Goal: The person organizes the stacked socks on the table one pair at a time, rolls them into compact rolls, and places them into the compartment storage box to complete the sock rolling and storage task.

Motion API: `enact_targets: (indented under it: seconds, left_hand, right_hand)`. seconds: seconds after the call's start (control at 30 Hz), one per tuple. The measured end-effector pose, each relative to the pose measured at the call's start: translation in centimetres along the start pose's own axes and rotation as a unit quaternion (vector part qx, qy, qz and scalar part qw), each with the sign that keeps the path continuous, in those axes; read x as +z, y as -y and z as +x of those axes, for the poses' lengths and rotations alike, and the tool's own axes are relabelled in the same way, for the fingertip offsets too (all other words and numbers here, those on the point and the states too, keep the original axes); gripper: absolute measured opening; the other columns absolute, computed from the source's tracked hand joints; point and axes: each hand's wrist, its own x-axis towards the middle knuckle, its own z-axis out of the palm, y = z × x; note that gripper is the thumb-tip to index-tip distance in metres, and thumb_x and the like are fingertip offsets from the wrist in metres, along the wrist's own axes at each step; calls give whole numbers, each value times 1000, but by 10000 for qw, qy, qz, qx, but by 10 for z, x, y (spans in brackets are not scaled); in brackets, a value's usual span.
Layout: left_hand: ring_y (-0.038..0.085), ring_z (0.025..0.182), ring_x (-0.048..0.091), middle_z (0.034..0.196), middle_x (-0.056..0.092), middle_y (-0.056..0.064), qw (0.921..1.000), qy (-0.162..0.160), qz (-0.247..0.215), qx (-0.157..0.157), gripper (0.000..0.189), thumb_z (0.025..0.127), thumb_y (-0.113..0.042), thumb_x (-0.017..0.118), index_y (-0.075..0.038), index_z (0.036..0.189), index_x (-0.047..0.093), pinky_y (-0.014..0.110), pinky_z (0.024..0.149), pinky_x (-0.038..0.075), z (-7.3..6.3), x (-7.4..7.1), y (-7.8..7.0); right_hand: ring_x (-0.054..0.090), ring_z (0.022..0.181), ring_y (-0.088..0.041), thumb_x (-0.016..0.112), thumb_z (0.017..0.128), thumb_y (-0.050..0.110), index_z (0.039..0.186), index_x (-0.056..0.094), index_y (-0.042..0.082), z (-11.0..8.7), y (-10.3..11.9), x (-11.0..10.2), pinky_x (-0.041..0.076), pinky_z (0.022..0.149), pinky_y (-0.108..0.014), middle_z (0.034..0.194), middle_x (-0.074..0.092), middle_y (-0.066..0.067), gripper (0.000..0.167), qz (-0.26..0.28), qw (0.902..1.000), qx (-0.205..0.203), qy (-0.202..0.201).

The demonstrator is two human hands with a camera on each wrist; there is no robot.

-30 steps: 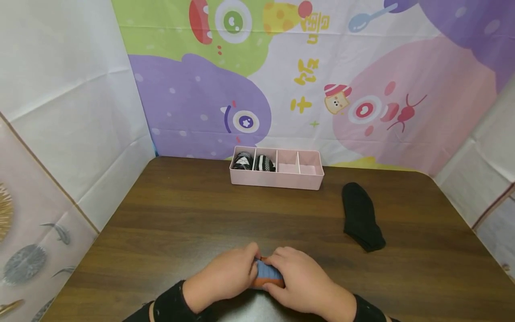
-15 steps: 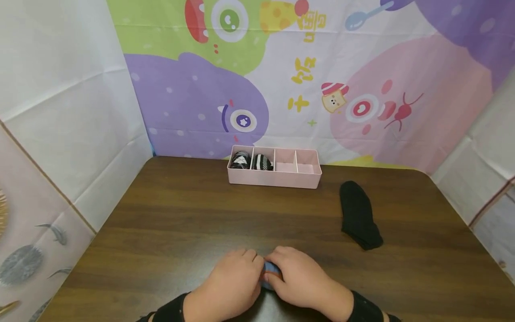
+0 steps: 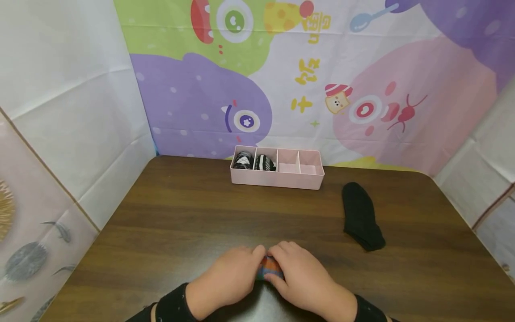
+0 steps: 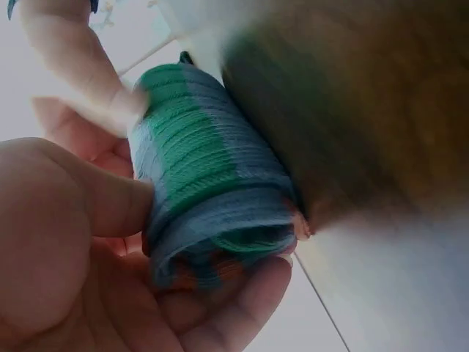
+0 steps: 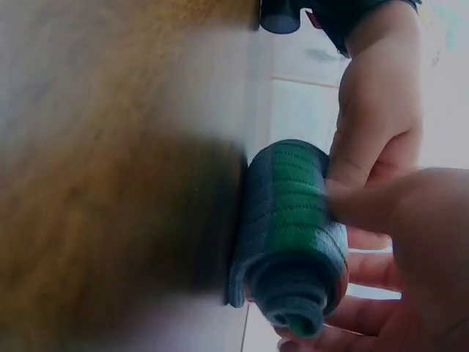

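Note:
Near the front of the wooden table, a rolled-up sock (image 3: 270,267) with blue, green and orange bands lies between both hands. The left hand (image 3: 227,277) holds one end of the roll, its thumb on the side and fingers curled beneath in the left wrist view. From the other end, the right hand (image 3: 306,279) grips the same sock (image 5: 293,205) with thumb and fingers around it. Spiral layers show at the roll's ends in both wrist views. In the head view the hands hide most of it.
A pink divided box (image 3: 277,180) stands at the table's back, rolled black-and-white socks (image 3: 264,163) in its two left compartments, the two right ones bare. A flat black sock (image 3: 361,217) lies on the right of the table (image 3: 181,214). A cartoon-printed cloth (image 3: 201,107) hangs behind.
The striped sock has turned in the hands: an orange band now faces up where blue showed. The left hand came over the roll, then drew back left. Box and black sock stay put.

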Motion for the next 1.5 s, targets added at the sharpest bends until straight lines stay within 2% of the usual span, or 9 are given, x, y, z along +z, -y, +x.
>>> enact_targets:
  seconds: [0.1, 0.27, 0.47, 0.63, 0.83, 0.93, 1.13, 1.3, 1.5]
  left_hand:
    - [10, 67, 51, 75, 56, -5, 10000, -73, 22, -64, 17, 95, -13, 71, -14, 100, 54, 28, 63, 46, 1, 0, 1]
    - [8, 63, 49, 74, 53, -7, 9986, 100, -437, -280, 13, 105, -24, 60, -14, 97, 56, 29, 60, 45, 1, 0, 4]
    - [8, 61, 48, 73, 52, -8, 9942, 280, -888, -529, 17, 104, -28, 57, -16, 93, 58, 29, 58, 44, 2, -1, 6]
    - [10, 53, 44, 65, 49, -8, 9830, 558, -1502, -899, 20, 101, -29, 56, -20, 83, 57, 27, 51, 38, 1, -4, 7]
    - [7, 45, 37, 55, 44, -10, 9697, 785, -2068, -1041, 35, 102, -40, 59, -23, 71, 55, 25, 46, 30, -2, -7, 8]
    - [7, 46, 38, 56, 45, -10, 9652, 913, -2234, -1006, 35, 103, -42, 59, -23, 73, 57, 24, 47, 31, -4, -7, 8]
    - [7, 56, 45, 66, 48, -9, 9639, 1163, -2295, -692, 25, 104, -34, 59, -21, 84, 58, 25, 54, 38, -4, -4, 10]
    - [5, 64, 52, 77, 54, -11, 9598, 1351, -2417, -450, 10, 103, -29, 63, -20, 100, 59, 25, 60, 44, -4, 0, 9]
    - [5, 60, 51, 75, 55, -12, 9542, 1520, -2562, -285, 12, 101, -27, 67, -24, 106, 56, 23, 55, 42, -5, 1, 6]
  right_hand:
    - [58, 104, -15, 75, 96, 36, 127, 65, 14, -1, 0, 0, 53, 87, -38, 119, 62, 2, 39, -217, 9997, -146, -4]
    - [57, 114, -20, 72, 99, 28, 133, 66, 14, -1, 1, 0, 52, 92, -43, 124, 60, 1, 38, -517, 9983, -256, 13]
    - [55, 119, -22, 74, 97, 23, 136, 67, 15, -3, 1, -1, 50, 95, -45, 128, 60, -2, 41, -648, 9968, -435, -190]
    - [53, 94, -14, 81, 91, 23, 129, 72, 20, -5, 4, -4, 49, 81, -35, 107, 60, 4, 38, -733, 9945, -552, -497]
    - [46, 60, -2, 65, 101, 15, 138, 64, 19, -6, 9, -5, 43, 57, -25, 72, 54, 13, 38, -69, 9996, -264, -52]
    - [47, 61, -1, 55, 106, 17, 144, 59, 19, -6, 9, -4, 45, 58, -26, 73, 55, 14, 38, 365, 9991, -105, 211]
    - [45, 63, -4, 55, 107, 41, 149, 55, 22, -6, 3, -6, 42, 58, -25, 79, 51, 14, 46, 817, 9949, 167, 565]
    - [56, 72, -4, 58, 104, 49, 151, 53, 25, -3, -9, -9, 48, 65, -27, 99, 66, 9, 53, 1635, 9800, 417, 1056]
    - [62, 59, -16, 65, 101, 44, 149, 52, 34, -1, -21, -16, 53, 52, -33, 98, 64, 0, 51, 2868, 9389, 874, 1689]
